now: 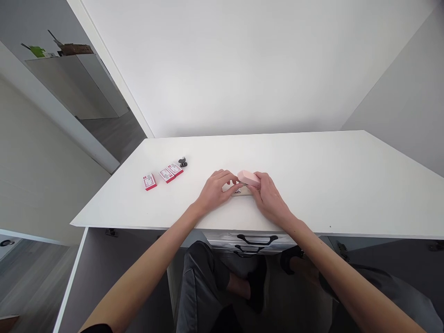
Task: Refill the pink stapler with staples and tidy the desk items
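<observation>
What looks like a pink stapler [249, 178] is raised at a tilt above the worktop, with my right hand [272, 199] wrapped round its right end. Below it lies a flat beige piece [243, 191] with small shiny metal bits at its left end, partly covered by my fingers. My left hand [218, 190] is closed in a pinch at the stapler's left end, thumb and forefinger meeting beside the metal. Whatever sits between those fingertips is too small to make out.
To the left on the white worktop [329, 185] lie red-and-white small boxes [150, 181], two side by side and one apart. Behind them is a small dark object [182, 162]. A white wall rises at the back; drawers with black handles [257, 239] are below the front edge.
</observation>
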Demonstrator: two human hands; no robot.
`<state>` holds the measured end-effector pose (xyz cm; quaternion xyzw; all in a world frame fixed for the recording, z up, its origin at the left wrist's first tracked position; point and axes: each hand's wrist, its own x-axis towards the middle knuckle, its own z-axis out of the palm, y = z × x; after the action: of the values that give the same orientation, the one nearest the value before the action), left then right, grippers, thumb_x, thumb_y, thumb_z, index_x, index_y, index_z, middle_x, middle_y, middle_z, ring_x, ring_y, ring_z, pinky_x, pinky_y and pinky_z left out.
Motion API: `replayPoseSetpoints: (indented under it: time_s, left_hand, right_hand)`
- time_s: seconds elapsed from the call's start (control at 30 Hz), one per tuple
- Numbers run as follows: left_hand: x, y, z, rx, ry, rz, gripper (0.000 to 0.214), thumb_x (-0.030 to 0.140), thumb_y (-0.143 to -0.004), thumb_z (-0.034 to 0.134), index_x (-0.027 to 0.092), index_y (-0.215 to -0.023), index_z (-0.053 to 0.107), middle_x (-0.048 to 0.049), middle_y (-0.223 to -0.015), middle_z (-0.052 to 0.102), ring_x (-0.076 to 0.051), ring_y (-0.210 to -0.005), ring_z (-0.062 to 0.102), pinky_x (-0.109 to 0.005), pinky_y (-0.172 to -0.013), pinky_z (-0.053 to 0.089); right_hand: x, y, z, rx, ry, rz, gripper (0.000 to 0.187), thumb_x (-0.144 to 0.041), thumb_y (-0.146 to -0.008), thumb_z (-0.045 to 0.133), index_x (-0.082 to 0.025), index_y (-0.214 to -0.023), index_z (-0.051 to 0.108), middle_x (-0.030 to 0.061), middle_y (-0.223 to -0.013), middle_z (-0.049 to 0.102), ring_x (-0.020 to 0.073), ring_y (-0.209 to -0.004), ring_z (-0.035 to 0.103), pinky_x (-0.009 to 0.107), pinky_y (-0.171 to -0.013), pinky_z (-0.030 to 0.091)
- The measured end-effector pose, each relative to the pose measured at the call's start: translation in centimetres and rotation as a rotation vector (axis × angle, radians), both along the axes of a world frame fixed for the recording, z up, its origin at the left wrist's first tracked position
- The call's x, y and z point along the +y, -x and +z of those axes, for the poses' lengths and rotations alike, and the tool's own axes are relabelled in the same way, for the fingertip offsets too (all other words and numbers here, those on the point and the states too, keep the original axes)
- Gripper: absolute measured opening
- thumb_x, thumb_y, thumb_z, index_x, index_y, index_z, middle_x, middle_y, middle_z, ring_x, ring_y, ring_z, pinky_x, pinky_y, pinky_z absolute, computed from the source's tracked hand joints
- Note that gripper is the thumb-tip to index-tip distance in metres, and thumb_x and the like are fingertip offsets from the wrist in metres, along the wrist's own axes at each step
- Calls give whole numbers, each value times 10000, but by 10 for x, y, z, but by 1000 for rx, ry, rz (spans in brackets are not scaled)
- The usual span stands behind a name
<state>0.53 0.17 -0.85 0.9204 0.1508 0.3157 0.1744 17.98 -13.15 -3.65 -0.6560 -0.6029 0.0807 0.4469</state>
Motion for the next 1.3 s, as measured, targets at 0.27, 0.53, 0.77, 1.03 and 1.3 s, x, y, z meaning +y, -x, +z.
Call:
replayPoseSetpoints:
  time_s: [0.27,0.53,0.77,1.03,1.3]
  left_hand:
    - [-2,0,0,-7,-20,-57,227,424,-1052,572,228,-1008,678,-41,-927,708,-192,-879,633,-376,-893,507]
    - [0,-4,-4,124,-62,-125,241,450,-1032,598,240,-1012,713,-44,-928,728,-208,-894,667,-398,-887,500]
    - [2,-4,-7,113,-36,-83,212,436,-1013,640,239,-1072,691,-30,-919,707,-195,-852,653,-373,-870,507]
    - [3,-5,-8,121,-40,-25,220,442,-1021,624,241,-1081,691,-64,-1099,702,-230,-1021,655,-409,-952,504]
    - [6,-4,-10,135,-59,71,208,405,-1035,609,221,-1053,705,-54,-1104,707,-234,-1064,628,-428,-976,479]
  right_hand:
    - [-1,-1,2,146,82,-5,416,-529,-1060,413,-231,-1350,410,170,-1329,576,312,-1220,579,494,-1027,501]
    - [-2,-1,5,278,119,140,343,-545,-1086,368,-267,-1286,344,140,-1312,634,268,-1104,651,470,-970,524]
    - [1,-5,6,410,65,138,380,-606,-1082,377,-277,-1271,376,143,-1413,578,255,-1309,579,487,-1092,486]
    - [-1,-10,18,612,-6,94,416,-641,-1025,522,-267,-1204,491,102,-1258,644,247,-1192,637,469,-1070,523]
    - [-1,-18,8,745,-84,-59,424,-554,-935,705,-280,-1213,539,83,-1326,660,269,-1351,583,484,-1164,476]
